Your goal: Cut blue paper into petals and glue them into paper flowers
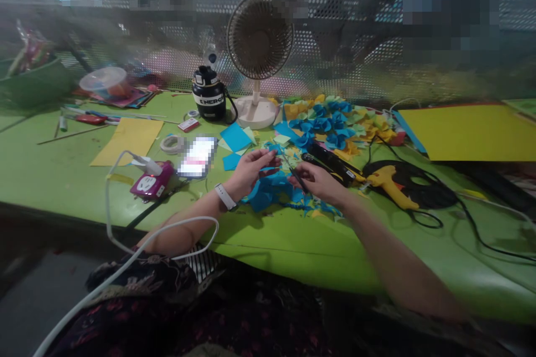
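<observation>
My left hand (252,170), with a white band on its wrist, is closed in a pinch over the table. Between its fingertips is a small piece of blue paper (275,147), partly hidden by the fingers. Dark-handled scissors (298,181) are gripped in my right hand (317,182), their blades pointing up and left toward the blue piece. Below both hands lies a heap of blue paper scraps (268,192), mixed with yellow bits. Folded blue paper flowers (335,122) are piled beyond my right hand, among yellow and pale green ones.
A fan (260,36) and a black jug (208,97) stand at the back. To the left are a phone (197,157), tape roll (172,144), purple power socket (153,181) and white cable (109,201). A yellow glue gun (393,185) rests on the right, by yellow sheets (473,131).
</observation>
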Available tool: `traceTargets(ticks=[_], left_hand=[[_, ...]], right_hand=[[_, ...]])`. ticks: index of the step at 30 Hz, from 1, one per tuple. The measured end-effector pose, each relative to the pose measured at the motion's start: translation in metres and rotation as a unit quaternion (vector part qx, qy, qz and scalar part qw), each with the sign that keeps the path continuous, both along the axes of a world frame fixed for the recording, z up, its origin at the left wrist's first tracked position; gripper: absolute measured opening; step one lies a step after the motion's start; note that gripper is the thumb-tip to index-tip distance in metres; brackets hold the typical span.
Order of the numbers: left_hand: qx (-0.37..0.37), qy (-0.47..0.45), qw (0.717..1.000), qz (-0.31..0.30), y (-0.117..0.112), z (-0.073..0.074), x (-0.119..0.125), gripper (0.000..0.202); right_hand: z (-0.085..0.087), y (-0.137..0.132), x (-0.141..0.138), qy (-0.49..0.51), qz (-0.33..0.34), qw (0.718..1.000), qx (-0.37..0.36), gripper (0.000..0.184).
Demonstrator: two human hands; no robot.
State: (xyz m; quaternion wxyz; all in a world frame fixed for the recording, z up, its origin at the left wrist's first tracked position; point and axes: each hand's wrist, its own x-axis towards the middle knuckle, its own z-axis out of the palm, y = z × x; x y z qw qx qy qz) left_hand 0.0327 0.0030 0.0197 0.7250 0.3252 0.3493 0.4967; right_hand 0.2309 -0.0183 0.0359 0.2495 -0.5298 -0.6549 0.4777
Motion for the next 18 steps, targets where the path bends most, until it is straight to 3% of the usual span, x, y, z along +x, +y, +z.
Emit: traceTargets(ticks=[18], left_hand=[[-0.033,-0.030,0.999,0.004,-0.0030,0.0043,0.0025,0.016]], right_hand=[[-0.0066,0.0010,0.0015,-0.014,-0.014,0.999,0.034,0.055]])
